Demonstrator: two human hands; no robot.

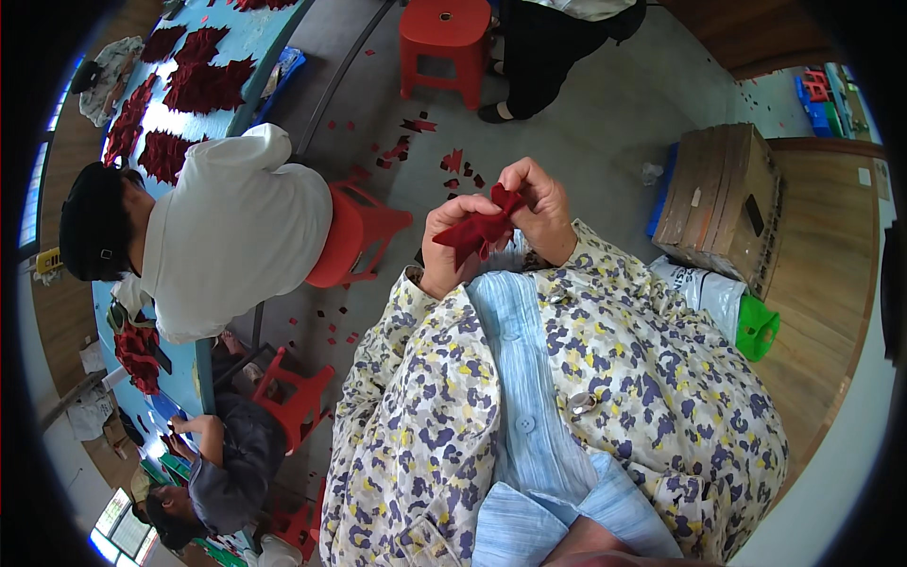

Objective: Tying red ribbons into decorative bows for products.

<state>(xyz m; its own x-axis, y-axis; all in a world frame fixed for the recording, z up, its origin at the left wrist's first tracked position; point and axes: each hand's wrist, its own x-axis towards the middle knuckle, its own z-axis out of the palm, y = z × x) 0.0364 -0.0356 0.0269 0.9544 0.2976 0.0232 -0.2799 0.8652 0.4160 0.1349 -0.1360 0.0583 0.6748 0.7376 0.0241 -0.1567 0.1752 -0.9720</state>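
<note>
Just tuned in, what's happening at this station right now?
The person's left hand and right hand both hold a dark red fabric piece up in front of their chest. More red pieces lie on the blue table at left, where two other people sit on red stools. Scraps litter the floor.

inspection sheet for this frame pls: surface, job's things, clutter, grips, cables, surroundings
Surface: blue table at left, covered with dark red fabric pieces.
Job's things: one red fabric piece held up in front of the chest.
Clutter: red scraps strewn over the grey floor.
Grips: left hand and right hand both pinch the red fabric piece.
Cables: nothing seen.
Surroundings: two seated co-workers at the table on red stools; empty red stool; a standing person beside it; cardboard box; green bin.
</note>
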